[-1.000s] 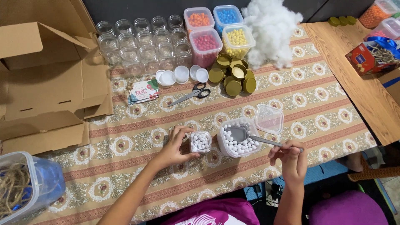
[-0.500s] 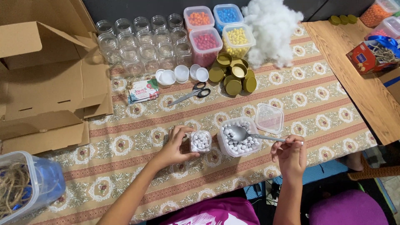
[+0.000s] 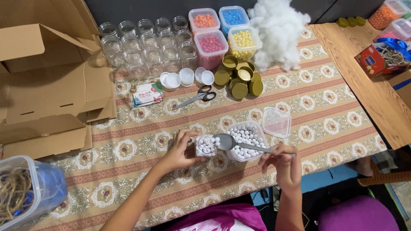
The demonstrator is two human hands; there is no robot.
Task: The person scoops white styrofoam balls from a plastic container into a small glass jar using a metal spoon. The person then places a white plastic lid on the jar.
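My left hand (image 3: pixel 180 150) grips a small clear glass jar (image 3: pixel 206 145) that stands on the patterned cloth and is partly filled with white beads. My right hand (image 3: pixel 282 161) holds a metal spoon (image 3: pixel 239 144) by its handle, with the bowl hanging just right of the jar's mouth, over the left rim of a clear tub of white beads (image 3: pixel 247 140). The tub's clear lid (image 3: pixel 276 122) lies beside it on the right.
Several empty glass jars (image 3: pixel 145 45) stand at the back beside tubs of coloured beads (image 3: pixel 222 32), white stuffing (image 3: pixel 278 32), gold lids (image 3: pixel 239 79), white caps (image 3: pixel 186 78) and scissors (image 3: pixel 197 97). Cardboard boxes (image 3: pixel 47 85) lie left; a twine tub (image 3: pixel 25 194) sits near left.
My right hand has swung the spoon left, from over the bead tub to the jar's mouth. My left hand has kept its hold on the jar.
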